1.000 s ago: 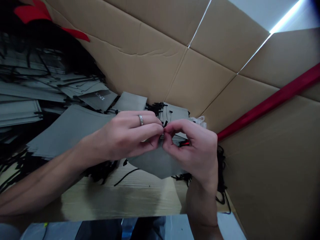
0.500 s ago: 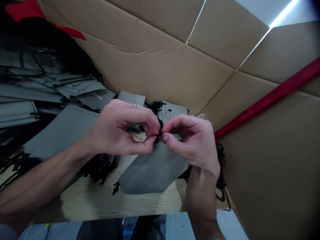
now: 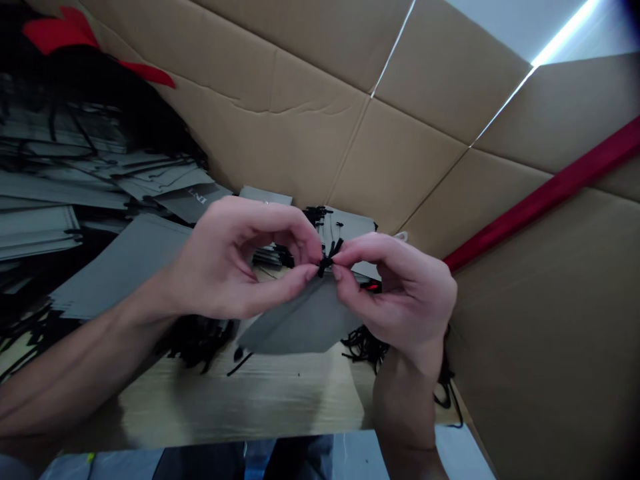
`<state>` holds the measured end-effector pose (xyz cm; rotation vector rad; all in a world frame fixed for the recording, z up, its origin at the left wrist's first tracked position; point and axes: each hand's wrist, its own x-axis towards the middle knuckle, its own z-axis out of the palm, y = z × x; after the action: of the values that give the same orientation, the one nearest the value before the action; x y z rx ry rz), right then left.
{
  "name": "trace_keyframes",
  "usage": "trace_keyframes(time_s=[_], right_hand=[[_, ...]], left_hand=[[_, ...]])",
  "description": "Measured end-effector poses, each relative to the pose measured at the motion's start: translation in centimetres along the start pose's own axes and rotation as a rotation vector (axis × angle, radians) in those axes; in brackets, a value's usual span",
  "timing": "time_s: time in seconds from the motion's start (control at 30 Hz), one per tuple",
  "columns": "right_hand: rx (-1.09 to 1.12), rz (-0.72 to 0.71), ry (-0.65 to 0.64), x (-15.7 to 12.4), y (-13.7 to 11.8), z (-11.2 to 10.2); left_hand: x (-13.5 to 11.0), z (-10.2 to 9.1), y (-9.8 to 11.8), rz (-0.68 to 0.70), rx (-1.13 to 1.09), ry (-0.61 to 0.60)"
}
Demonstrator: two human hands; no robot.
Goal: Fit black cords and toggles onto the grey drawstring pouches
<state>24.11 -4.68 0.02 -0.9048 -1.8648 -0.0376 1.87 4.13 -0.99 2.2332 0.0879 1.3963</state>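
Note:
A grey fabric pouch point(image 3: 305, 323) hangs between my two hands above the wooden table point(image 3: 250, 400). My left hand point(image 3: 240, 263) pinches the pouch's top corner with thumb and forefinger. My right hand point(image 3: 400, 293) pinches the black drawstring cord point(image 3: 327, 257) at that same corner, and the cord's short ends stick up between the fingertips. Both hands are closed in a pinch and nearly touch each other.
Stacks of flat grey pouches point(image 3: 75, 200) fill the left side. Loose black cords point(image 3: 200, 340) lie under my hands and at the right point(image 3: 365, 347). Cardboard walls point(image 3: 310, 120) enclose the back and right, with a red bar point(image 3: 545, 193) across them.
The pouch has swung up from hanging lower and its corner now sits higher between the fingertips. My right hand moved slightly right, and the cord ends now stick up.

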Motion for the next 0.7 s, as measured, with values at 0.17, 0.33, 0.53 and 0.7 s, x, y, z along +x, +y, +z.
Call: trace_keyframes(time_s=[0.17, 0.33, 0.53, 0.7], right_hand=[[-0.019, -0.074, 0.030, 0.1, -0.1, 0.1], [-0.110, -0.177, 0.093, 0.1, -0.2, 0.4], [-0.287, -0.302, 0.185, 0.0, 0.0, 1.2], [-0.330, -0.266, 0.251, -0.1, -0.5, 2.3]], left_hand=[[0.1, 0.4, -0.3, -0.074, -0.147, -0.003], [0.1, 1.2, -0.7, -0.213, -0.367, 0.023], [-0.3, 2.0, -0.9, -0.187, -0.346, 0.116], [-0.4, 2.3, -0.6, -0.163, -0.301, 0.174]])
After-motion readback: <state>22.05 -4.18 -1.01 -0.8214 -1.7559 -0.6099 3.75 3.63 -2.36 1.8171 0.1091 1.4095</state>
